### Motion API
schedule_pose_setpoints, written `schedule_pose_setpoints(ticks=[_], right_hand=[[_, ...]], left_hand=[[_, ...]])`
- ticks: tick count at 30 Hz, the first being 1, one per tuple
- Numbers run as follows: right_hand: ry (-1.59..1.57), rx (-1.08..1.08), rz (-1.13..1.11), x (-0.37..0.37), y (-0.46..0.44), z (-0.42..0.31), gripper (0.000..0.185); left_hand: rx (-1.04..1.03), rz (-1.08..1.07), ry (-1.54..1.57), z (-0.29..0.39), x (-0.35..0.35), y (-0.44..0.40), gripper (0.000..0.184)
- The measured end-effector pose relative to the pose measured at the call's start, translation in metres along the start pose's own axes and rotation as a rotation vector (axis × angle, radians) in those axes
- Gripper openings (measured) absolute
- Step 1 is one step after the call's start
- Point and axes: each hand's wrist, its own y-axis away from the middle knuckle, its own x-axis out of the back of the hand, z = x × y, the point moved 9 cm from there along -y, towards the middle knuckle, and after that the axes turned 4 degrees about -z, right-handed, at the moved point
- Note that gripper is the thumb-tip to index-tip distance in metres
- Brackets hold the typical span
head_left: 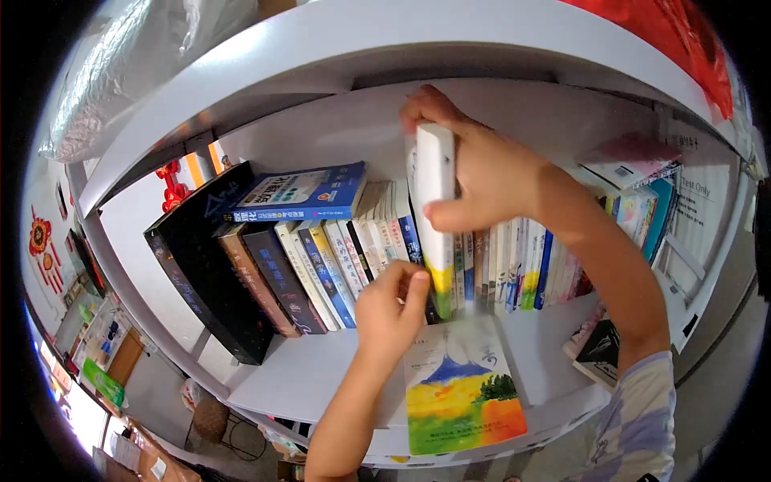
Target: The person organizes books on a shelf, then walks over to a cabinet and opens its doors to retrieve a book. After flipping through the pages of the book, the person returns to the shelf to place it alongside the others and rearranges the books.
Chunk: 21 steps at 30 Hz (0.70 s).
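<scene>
My right hand (490,181) grips the upper part of a white book (436,185), thumb on the near side and fingers wrapped over the back. The book stands upright at the row, its lower spine yellow and green. My left hand (391,305) is just left of its lower spine, fingers curled and thumb bent in, close to the row of books (345,253); what those fingers hold, if anything, is hidden. Below both hands a paperback (464,390) with a blue mountain, yellow field and green tree on its cover lies flat at the shelf's front edge.
A large black book (213,265) leans at the row's left end. One blue book (301,193) lies across the tops. More books (526,261) stand to the right, with a black-covered book (598,349) lying near my right forearm. The upper shelf board (385,30) arches overhead.
</scene>
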Motion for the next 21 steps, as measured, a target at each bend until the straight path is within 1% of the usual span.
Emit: schedule_pose_setpoints(ticks=[1,2,3,4,6,7,8,9,10,11,12,14,15,16,18,20,21], right_hand=[[0.007,-0.029,-0.029,-0.003,-0.004,0.007,0.058],[0.022,-0.012,-0.002,-0.003,-0.008,0.011,0.057],[0.035,0.005,0.024,-0.003,-0.013,0.015,0.057],[0.048,0.02,0.051,-0.004,-0.016,0.017,0.056],[0.048,0.02,0.027,-0.005,-0.022,0.017,0.057],[0.081,0.034,0.03,-0.006,-0.024,0.017,0.058],[0.117,0.05,0.03,-0.008,-0.026,0.016,0.058],[0.273,0.057,0.139,-0.009,-0.024,0.017,0.06],[0.291,0.083,0.188,-0.013,-0.021,0.016,0.061],[0.308,0.109,0.236,-0.016,-0.019,0.014,0.062],[0.327,0.136,0.287,-0.016,-0.017,0.011,0.063],[0.105,0.017,0.003,-0.033,-0.026,0.019,0.071],[0.113,0.073,0.054,-0.029,-0.022,0.007,0.078],[0.12,0.13,0.105,-0.026,-0.02,-0.002,0.084],[0.059,0.109,0.083,-0.031,-0.02,0.006,0.08],[-0.023,0.072,0.052,-0.037,-0.016,0.021,0.079],[-0.016,0.175,0.137,-0.033,-0.009,0.022,0.08]], left_hand=[[-0.088,0.008,0.137,0.007,0.004,0.0,0.032],[-0.172,0.016,0.274,0.013,0.009,0.0,0.037],[-0.194,0.013,0.255,0.012,0.011,0.0,0.047],[-0.194,0.017,0.125,0.015,0.01,0.002,0.046],[-0.207,0.023,-0.134,0.026,0.006,0.003,0.044],[-0.19,0.048,-0.216,0.027,0.004,0.003,0.037],[-0.134,0.043,-0.275,0.023,0.003,0.002,0.035],[-0.077,0.039,-0.332,0.02,0.003,0.002,0.034],[-0.017,0.032,-0.389,0.016,0.004,0.003,0.032],[-0.025,0.018,-0.345,0.018,0.003,0.003,0.026],[-0.024,0.003,-0.389,0.018,0.0,0.004,0.025],[-0.022,-0.031,-0.478,0.014,-0.007,0.008,0.024],[-0.062,-0.02,-0.559,0.015,-0.01,0.01,0.023],[-0.045,-0.024,-0.608,0.015,-0.012,0.011,0.023],[-0.008,-0.031,-0.71,0.016,-0.018,0.014,0.025],[-0.069,-0.02,-0.827,0.021,-0.03,0.015,0.03],[-0.061,-0.026,-0.845,0.024,-0.035,0.016,0.03]])
